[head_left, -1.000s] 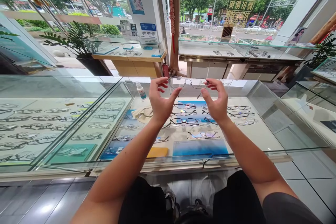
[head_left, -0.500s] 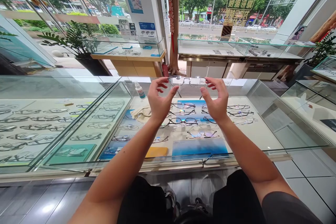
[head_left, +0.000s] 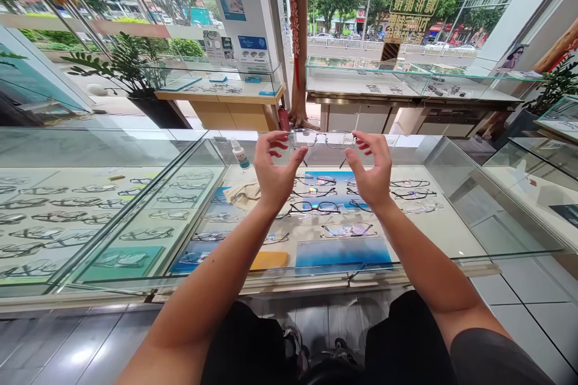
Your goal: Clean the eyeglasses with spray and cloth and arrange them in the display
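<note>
A pair of thin-rimmed eyeglasses is held up level above the glass display counter, its lenses side by side. My left hand grips the frame's left end with curled fingers, the thumb just below. At the right end, my right hand grips the frame in the same way. The temples point down toward me between the hands. Beneath, inside the case, lie several rows of eyeglasses. A beige cloth and a white spray bottle are left of my left hand.
The glass counter's front edge runs between me and the displays. A yellow case and a blue gradient sheet lie near that edge. More showcases and a potted plant stand by the windows.
The eyeglasses have tilted slightly and sit a little higher, with their temples shifted slightly left. Both hands keep their grip almost in place.
</note>
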`<state>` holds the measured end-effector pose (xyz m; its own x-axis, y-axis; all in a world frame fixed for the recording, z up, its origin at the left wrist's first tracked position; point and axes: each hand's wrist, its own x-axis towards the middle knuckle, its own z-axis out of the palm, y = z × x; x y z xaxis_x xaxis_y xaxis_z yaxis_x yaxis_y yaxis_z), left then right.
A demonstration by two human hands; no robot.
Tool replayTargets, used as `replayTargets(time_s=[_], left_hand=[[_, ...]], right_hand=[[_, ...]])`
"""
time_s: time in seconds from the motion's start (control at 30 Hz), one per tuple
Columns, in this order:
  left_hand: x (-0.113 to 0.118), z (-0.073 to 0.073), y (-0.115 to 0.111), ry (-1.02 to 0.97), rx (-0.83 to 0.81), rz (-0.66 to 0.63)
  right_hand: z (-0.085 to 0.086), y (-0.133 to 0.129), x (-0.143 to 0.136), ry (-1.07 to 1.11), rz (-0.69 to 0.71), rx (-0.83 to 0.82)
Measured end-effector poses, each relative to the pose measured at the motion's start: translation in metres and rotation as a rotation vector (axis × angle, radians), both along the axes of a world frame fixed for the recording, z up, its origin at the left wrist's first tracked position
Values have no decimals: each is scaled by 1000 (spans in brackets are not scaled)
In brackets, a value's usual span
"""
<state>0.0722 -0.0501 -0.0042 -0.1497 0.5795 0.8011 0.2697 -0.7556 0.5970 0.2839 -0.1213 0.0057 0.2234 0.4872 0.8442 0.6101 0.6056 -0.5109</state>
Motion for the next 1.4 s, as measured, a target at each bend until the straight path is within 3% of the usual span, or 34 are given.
replayTargets(time_s=[0.4, 0.57, 0.9, 1.2, 1.4], left_hand=[[-3, 4, -2, 57, 228, 147], [-3, 4, -1, 74, 207, 159], [-1, -1, 1, 68, 30, 34], [-1, -2, 1, 75, 81, 58], [-1, 0, -2, 72, 217, 135]], right_hand=[[-5, 3, -2, 65, 75, -129], [-5, 4, -1, 61, 68, -132], [-3, 2, 0, 21, -4, -40], [-3, 2, -1, 30, 10, -74], [-4, 2, -1, 33, 24, -109]])
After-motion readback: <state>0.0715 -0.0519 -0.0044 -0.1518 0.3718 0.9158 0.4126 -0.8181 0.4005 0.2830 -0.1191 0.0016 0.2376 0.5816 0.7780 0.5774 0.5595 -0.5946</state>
